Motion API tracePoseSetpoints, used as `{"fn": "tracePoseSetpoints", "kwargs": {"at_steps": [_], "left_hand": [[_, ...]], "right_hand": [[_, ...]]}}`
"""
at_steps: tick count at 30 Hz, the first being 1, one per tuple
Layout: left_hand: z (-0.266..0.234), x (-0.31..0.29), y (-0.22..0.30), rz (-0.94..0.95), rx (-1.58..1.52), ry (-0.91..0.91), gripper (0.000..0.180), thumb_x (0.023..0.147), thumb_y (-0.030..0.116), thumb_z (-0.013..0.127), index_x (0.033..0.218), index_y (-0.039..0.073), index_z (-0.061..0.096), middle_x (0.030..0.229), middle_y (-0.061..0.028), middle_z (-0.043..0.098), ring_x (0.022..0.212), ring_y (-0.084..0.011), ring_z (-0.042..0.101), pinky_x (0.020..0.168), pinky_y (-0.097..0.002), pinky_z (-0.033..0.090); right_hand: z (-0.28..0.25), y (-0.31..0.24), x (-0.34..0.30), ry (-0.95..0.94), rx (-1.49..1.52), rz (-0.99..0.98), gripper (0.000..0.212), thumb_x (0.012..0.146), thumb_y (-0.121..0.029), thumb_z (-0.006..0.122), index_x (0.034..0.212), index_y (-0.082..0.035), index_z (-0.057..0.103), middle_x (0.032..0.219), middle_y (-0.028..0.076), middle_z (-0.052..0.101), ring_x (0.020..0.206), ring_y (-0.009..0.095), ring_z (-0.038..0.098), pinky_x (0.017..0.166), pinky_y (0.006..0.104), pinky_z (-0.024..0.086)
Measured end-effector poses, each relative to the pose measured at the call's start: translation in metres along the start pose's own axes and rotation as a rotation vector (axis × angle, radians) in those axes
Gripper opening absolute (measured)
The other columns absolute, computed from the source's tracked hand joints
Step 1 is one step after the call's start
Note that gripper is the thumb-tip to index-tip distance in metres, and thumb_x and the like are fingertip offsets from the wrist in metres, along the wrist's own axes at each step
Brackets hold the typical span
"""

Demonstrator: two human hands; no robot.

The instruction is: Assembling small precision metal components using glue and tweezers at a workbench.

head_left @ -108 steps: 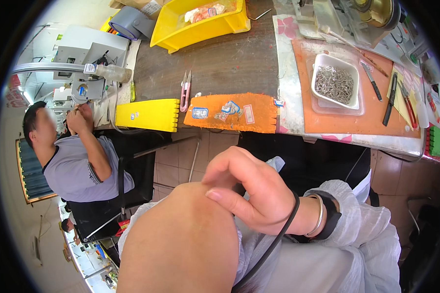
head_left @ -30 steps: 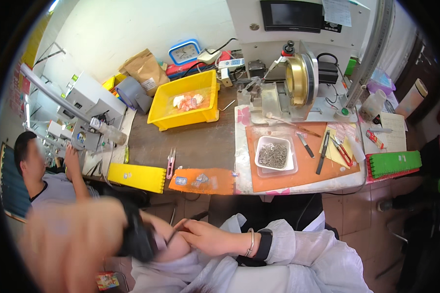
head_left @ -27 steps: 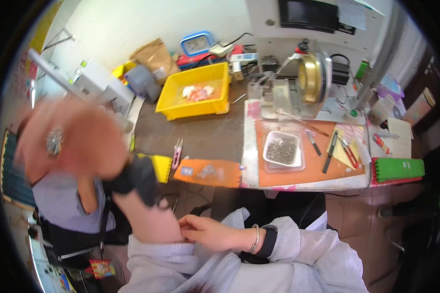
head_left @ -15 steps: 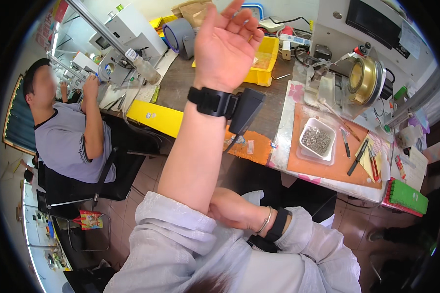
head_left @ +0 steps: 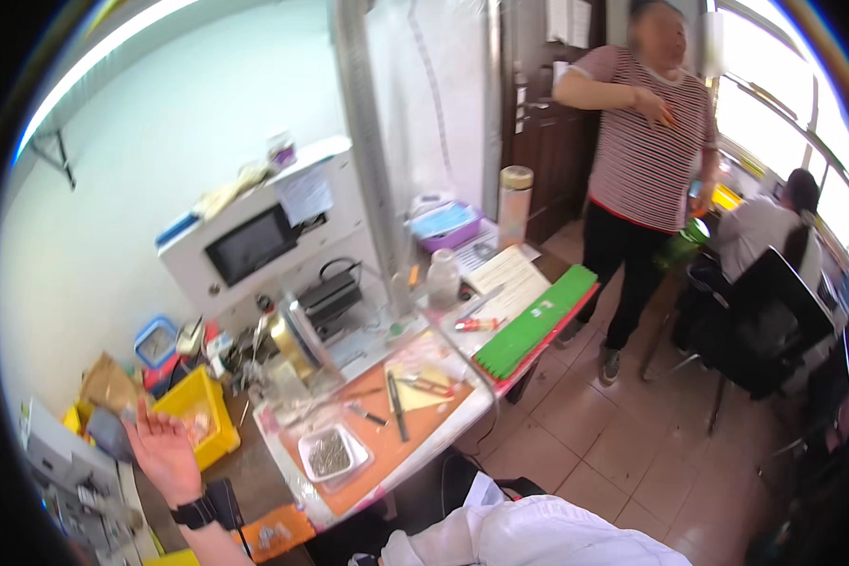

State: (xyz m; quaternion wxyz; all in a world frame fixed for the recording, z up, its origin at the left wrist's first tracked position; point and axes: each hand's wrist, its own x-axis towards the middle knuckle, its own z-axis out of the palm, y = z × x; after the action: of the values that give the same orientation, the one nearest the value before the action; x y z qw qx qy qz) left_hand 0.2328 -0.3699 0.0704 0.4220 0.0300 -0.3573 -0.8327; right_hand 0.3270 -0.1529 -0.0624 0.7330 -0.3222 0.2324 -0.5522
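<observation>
My left hand (head_left: 163, 455) is raised at the lower left, palm up, with its fingers spread and nothing in it. A black strap circles that wrist and carries a black box-shaped device (head_left: 224, 503). Just beyond the fingers is a yellow bin (head_left: 219, 429) with something pale inside. An orange sheet (head_left: 283, 531) lies beside the forearm. My right hand is out of view; only a white sleeve (head_left: 547, 533) shows along the bottom edge. Farther right on the bench, a white tub of small metal pieces (head_left: 329, 455) stands on an orange mat (head_left: 373, 382).
Pliers (head_left: 424, 385) and a dark tool (head_left: 397, 406) lie on the mat. Behind stands a white machine with a dark screen (head_left: 252, 247). A green pad (head_left: 536, 323) overhangs the bench corner. A person in a striped top (head_left: 649, 141) stands at the right, near a black chair (head_left: 774, 325).
The view has swung right and up. My left hand now appears lower left, still open. My right hand, earlier at my left sleeve, has left the view.
</observation>
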Motion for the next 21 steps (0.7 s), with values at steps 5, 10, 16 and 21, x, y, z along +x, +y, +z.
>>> {"fn": "tracePoseSetpoints", "kwargs": {"at_steps": [5,10,16,21], "left_hand": [[0.029,0.008,-0.026,-0.056,-0.017,-0.091,0.046,0.102,0.038,0.052,0.130,0.002,0.056,0.091,-0.0007,0.061,0.083,-0.0105,0.057,0.078,-0.0252,0.048],[0.038,0.001,-0.024,-0.064,0.003,-0.060,0.046,0.102,0.039,0.052,0.128,0.001,0.057,0.088,-0.0006,0.062,0.082,-0.0102,0.059,0.077,-0.0244,0.050],[0.025,0.003,-0.017,-0.076,0.037,-0.164,0.044,0.101,0.039,0.054,0.127,0.004,0.060,0.093,0.0014,0.066,0.086,-0.0089,0.061,0.079,-0.0231,0.050],[0.024,0.003,-0.029,-0.071,0.018,-0.169,0.043,0.101,0.039,0.055,0.126,0.004,0.060,0.094,0.0006,0.066,0.083,-0.0094,0.062,0.078,-0.0234,0.051]], "right_hand": [[-0.014,-0.004,-0.008,-0.117,-0.581,-0.173,0.036,0.095,-0.017,0.044,0.126,-0.007,0.060,0.114,0.010,0.070,0.108,0.025,0.063,0.096,0.0453,0.048],[0.008,-0.022,-0.011,0.035,0.343,0.203,0.031,0.095,-0.014,0.043,0.115,0.000,0.062,0.105,0.013,0.072,0.097,0.028,0.066,0.089,0.0413,0.053],[0.028,-0.043,-0.029,0.029,0.337,0.254,0.031,0.094,-0.013,0.043,0.114,0.001,0.061,0.110,0.014,0.071,0.099,0.027,0.066,0.095,0.0414,0.051],[0.018,-0.032,-0.018,0.098,0.375,0.218,0.032,0.094,-0.014,0.046,0.116,0.004,0.060,0.111,0.014,0.071,0.105,0.027,0.064,0.097,0.0421,0.049]]}}
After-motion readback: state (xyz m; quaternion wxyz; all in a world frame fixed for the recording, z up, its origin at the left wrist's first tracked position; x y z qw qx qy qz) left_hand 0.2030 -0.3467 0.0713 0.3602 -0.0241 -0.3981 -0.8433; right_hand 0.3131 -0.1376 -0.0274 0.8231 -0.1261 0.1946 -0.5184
